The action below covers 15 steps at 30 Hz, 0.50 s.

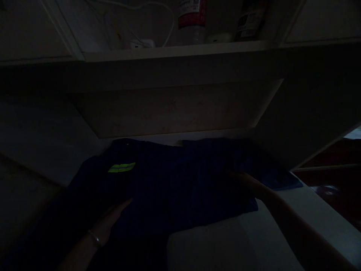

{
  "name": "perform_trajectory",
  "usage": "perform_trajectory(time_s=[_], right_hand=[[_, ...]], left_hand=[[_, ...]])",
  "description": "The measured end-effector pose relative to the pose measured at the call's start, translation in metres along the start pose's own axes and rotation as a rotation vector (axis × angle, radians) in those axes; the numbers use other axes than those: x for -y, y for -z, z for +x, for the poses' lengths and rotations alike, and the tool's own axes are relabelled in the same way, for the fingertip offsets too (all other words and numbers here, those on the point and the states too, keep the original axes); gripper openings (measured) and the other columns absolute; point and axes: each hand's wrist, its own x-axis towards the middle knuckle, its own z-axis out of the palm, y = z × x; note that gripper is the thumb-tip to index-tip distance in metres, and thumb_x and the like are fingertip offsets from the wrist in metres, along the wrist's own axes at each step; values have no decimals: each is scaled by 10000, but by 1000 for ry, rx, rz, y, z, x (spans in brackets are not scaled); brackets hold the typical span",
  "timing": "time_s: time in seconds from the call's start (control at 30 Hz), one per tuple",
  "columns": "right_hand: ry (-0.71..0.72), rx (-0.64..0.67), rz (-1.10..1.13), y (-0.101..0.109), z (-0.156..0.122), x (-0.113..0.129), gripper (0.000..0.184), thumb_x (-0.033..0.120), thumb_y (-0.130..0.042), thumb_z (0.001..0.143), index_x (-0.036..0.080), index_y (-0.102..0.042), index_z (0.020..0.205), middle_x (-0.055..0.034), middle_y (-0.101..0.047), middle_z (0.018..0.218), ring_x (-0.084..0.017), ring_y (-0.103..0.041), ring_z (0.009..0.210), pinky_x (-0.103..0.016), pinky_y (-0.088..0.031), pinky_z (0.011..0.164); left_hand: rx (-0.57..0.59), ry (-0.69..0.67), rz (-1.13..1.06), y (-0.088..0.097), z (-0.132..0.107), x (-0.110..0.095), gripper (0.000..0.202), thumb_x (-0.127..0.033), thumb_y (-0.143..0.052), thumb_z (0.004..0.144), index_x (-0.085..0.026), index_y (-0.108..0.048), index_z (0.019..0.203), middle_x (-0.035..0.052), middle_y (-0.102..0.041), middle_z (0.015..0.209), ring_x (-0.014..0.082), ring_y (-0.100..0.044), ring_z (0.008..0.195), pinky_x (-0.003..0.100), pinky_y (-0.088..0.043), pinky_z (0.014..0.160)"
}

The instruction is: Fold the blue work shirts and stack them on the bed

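Observation:
A dark blue work garment [175,180] with a yellow-green reflective strip [122,168] lies spread on a white surface. At the lower left, my left hand [113,218], with a bracelet [95,238] at its wrist, rests on or just above the cloth. Its visible fingers look stretched out and nothing shows in them. My right hand [245,181] reaches over the garment's right part and touches it. Darkness hides most of its fingers, so their grip is unclear. One leg-like or sleeve-like part extends to the right edge of the surface.
A shelf [180,54] crosses above, holding a bottle with a red label [191,22], a dark labelled container [249,24], a white cable [146,4] and a small white device [142,43]. Panels enclose both sides. A pale block-like shape [208,248] stands in front. The scene is very dark.

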Motion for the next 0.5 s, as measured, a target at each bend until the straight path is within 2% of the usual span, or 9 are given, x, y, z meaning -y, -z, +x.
perform_trajectory(time_s=[0.07,0.13,0.2,0.23,0.3,0.37,0.43,0.5], right_hand=[[64,30,-49,-17,10,7,365,485,-706,767,176,-681,960,-98,-747,908,-247,-706,809,-368,-589,711],[147,-8,-132,-29,26,13,247,392,-740,744,165,-683,822,-58,-724,725,-226,-693,737,-348,-580,689],[190,-38,-159,-32,39,22,187,329,-762,718,167,-677,755,-25,-677,606,-213,-675,687,-339,-571,670],[196,-43,-152,-29,43,29,182,324,-764,716,168,-680,760,-22,-674,603,-210,-673,685,-335,-569,668],[227,-52,-121,-15,45,49,195,327,-748,738,167,-692,834,-42,-710,703,-208,-679,717,-328,-571,678],[273,-96,-78,9,42,77,229,304,-735,753,160,-693,926,-70,-734,832,-208,-685,750,-330,-573,698],[326,-182,-64,42,37,105,288,275,-740,749,150,-686,1003,-90,-735,893,-212,-685,760,-351,-573,712],[415,-332,-120,80,34,128,343,297,-746,751,129,-683,1043,-113,-732,891,-223,-683,755,-381,-567,712]], left_hand=[[-23,18,71,-15,5,-14,590,-514,-730,726,-140,-627,1171,151,-741,1058,286,-721,926,376,-607,779],[-121,-25,146,-29,13,-25,601,-468,-737,734,-117,-603,1204,163,-753,986,287,-735,820,388,-609,739],[-183,-104,153,-41,17,-37,573,-399,-742,745,-124,-590,1224,147,-763,923,272,-737,739,392,-609,717],[-170,-142,129,-47,17,-45,561,-380,-747,743,-140,-592,1225,132,-766,902,266,-736,721,396,-609,712],[-106,-218,59,-61,10,-67,535,-367,-763,729,-169,-613,1203,107,-770,869,260,-736,717,403,-610,710],[-65,-303,-3,-80,-3,-95,511,-349,-781,712,-184,-636,1174,87,-771,845,253,-736,721,400,-611,713],[-22,-388,-54,-105,-20,-123,488,-328,-785,708,-190,-652,1157,75,-770,842,246,-736,719,399,-610,728],[68,-438,-112,-135,-32,-146,465,-321,-771,721,-190,-661,1153,75,-770,857,246,-736,727,418,-604,760]])
